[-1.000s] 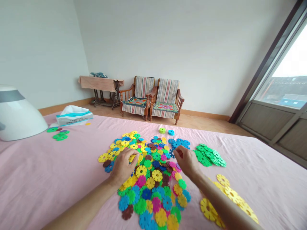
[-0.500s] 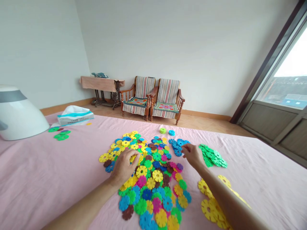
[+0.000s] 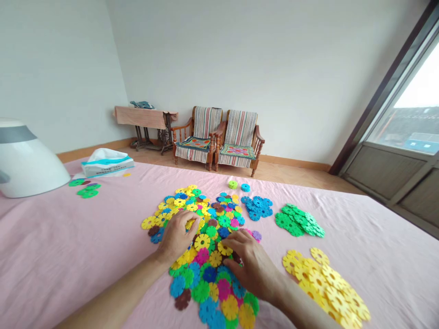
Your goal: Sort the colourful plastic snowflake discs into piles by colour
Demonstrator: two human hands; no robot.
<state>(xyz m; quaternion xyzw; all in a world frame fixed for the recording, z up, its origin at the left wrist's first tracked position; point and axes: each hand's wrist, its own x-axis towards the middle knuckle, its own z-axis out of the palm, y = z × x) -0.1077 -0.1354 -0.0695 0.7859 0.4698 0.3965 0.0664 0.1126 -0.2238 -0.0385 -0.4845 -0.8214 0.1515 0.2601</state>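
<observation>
A mixed pile of notched, flower-shaped plastic discs (image 3: 201, 290) in yellow, green, blue, pink and brown spreads over the table in front of me. My left hand (image 3: 179, 234) rests over the pile's left side, fingers curled and thumb close to the index finger; anything in its grip is hidden. Over the pile's right side, my right hand (image 3: 247, 260) has its thumb and fingers apart, with a yellow disc (image 3: 224, 248) at its fingertips. To the right lie sorted heaps: blue discs (image 3: 257, 208), green discs (image 3: 299, 220) and yellow discs (image 3: 331, 285).
A pink cloth (image 3: 85, 246) covers the table. Small lime-green (image 3: 232, 184) and light-blue disc stacks (image 3: 245, 188) stand near the far edge. At left are a white kettle-like object (image 3: 32, 164), a tissue pack (image 3: 108, 164) and a few loose discs (image 3: 88, 192). Two chairs (image 3: 236, 141) stand beyond.
My right hand has moved from beside the blue heap back toward me and left, onto the mixed pile, its fingers now spread. The left hand has hardly moved.
</observation>
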